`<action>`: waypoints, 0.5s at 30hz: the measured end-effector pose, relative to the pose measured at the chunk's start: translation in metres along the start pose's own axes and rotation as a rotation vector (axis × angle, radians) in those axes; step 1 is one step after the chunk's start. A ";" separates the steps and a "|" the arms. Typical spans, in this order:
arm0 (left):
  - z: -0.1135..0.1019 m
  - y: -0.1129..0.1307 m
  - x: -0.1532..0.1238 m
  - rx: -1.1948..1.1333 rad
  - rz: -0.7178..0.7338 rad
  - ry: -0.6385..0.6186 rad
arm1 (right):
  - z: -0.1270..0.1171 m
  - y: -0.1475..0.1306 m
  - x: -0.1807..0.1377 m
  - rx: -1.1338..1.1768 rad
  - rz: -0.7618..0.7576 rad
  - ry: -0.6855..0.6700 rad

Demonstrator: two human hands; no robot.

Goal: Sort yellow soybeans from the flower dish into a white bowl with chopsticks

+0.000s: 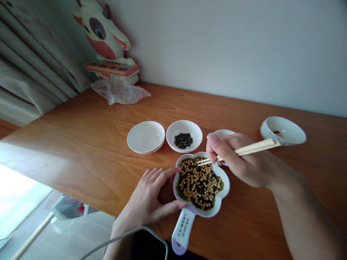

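Note:
A white flower-shaped dish with a short lilac handle (226,189) sits near the table's front edge, full of mixed tan, black and green beans (200,182). My left hand (148,200) holds its left side, index finger on the rim and thumb near the handle. Pinched in my right hand (241,159) is a pair of light wooden chopsticks (257,146), with their tips at the beans by the dish's far edge. Just behind stand a white bowl with black beans (184,124) and a white bowl with nothing visible inside (146,137). My right hand partly hides another white bowl (224,132).
At the right stands a white bowl (283,131) with a few brown bits in it. A cow-shaped toy keyboard (108,43) and a crumpled clear plastic bag (121,92) are at the back left. A grey cable (121,236) crosses my left forearm.

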State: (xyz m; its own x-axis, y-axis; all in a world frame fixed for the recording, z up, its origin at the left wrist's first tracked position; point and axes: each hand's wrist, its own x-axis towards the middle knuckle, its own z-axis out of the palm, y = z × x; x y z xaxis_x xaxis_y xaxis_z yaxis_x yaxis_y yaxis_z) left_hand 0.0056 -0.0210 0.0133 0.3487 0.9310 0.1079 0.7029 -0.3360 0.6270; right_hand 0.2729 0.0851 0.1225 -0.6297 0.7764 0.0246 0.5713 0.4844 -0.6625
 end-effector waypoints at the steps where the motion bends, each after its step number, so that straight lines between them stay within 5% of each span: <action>1: 0.000 0.000 0.000 0.000 0.000 0.001 | 0.000 0.000 0.000 -0.001 0.001 -0.001; 15: -0.001 0.001 -0.001 0.000 -0.011 -0.001 | 0.008 0.000 0.008 -0.092 -0.121 0.065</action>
State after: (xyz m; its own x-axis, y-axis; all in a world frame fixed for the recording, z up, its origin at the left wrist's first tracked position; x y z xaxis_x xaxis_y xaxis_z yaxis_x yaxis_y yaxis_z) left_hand 0.0054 -0.0219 0.0144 0.3416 0.9344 0.1007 0.7066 -0.3260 0.6280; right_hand 0.2641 0.0878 0.1168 -0.6629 0.7334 0.1506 0.5412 0.6083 -0.5805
